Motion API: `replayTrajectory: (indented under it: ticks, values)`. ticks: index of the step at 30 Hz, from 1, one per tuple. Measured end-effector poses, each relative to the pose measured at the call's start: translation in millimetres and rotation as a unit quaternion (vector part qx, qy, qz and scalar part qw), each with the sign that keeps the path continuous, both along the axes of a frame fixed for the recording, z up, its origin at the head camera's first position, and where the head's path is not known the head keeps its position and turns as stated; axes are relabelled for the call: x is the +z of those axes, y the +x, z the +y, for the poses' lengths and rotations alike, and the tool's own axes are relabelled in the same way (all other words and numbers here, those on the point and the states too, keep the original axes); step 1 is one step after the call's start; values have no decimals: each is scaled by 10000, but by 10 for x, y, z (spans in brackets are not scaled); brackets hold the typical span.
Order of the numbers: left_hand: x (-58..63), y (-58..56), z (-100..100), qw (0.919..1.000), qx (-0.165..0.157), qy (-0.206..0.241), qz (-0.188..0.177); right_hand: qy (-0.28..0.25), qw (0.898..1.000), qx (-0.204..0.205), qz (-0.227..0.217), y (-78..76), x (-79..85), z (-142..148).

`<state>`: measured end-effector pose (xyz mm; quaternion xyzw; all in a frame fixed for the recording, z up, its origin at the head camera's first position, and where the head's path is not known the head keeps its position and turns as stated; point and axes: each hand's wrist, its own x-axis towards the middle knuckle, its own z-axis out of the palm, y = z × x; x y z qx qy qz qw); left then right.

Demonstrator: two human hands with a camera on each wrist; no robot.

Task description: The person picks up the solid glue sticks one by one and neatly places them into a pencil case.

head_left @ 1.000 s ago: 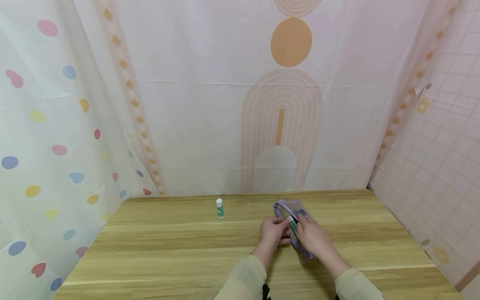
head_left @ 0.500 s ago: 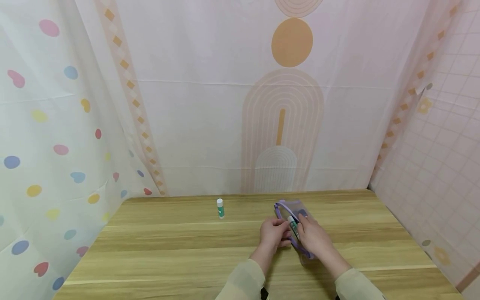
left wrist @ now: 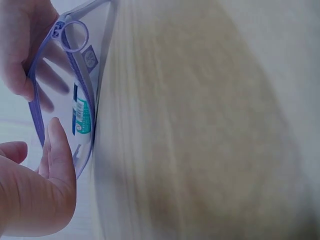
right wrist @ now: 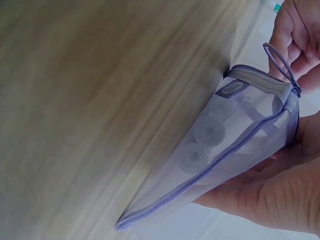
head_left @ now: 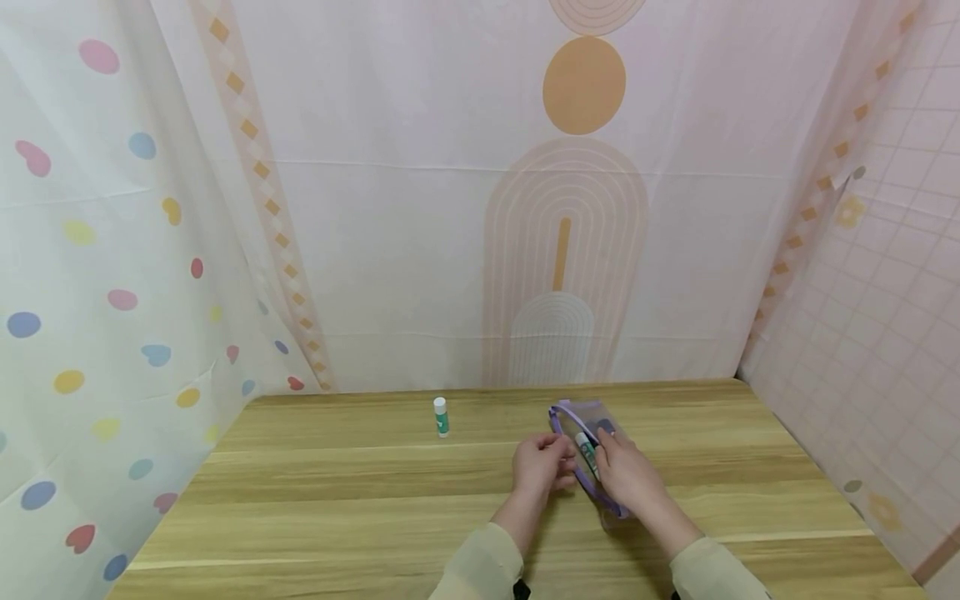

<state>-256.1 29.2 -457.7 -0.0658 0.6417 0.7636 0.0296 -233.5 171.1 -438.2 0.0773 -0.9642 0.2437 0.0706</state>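
A purple-trimmed mesh zip pouch (head_left: 588,411) lies on the table with its zip mouth open towards the left. My right hand (head_left: 628,473) grips the pouch's rim, thumb on one side of the mesh and fingers on the other. Inside lies a green glue stick with a white cap (head_left: 587,454). Through the mesh in the right wrist view, several round white ends (right wrist: 210,131) show. My left hand (head_left: 538,463) is just left of the mouth, fingers loosely bent and holding nothing. The zip's ring pull (left wrist: 75,36) hangs at one end of the zip.
Another green-and-white glue stick (head_left: 441,418) stands upright on the wooden table (head_left: 337,483), back and left of the pouch. Patterned curtains (head_left: 405,275) enclose the table at the back and both sides.
My left hand has drawn slightly left, away from the pouch's mouth. The right hand and the pouch have stayed in place.
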Motion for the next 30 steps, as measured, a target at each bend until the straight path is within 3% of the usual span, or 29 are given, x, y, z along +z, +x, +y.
replayTrajectory:
  ticks: [11, 30]
  values:
    - [79, 40, -69, 9995, 70, 261, 179, 65, 10000, -14, 11, -11, -17, 8]
    - [190, 58, -206, 9973, 449, 203, 538, 88, 9999, 27, -43, 4, 19, -9]
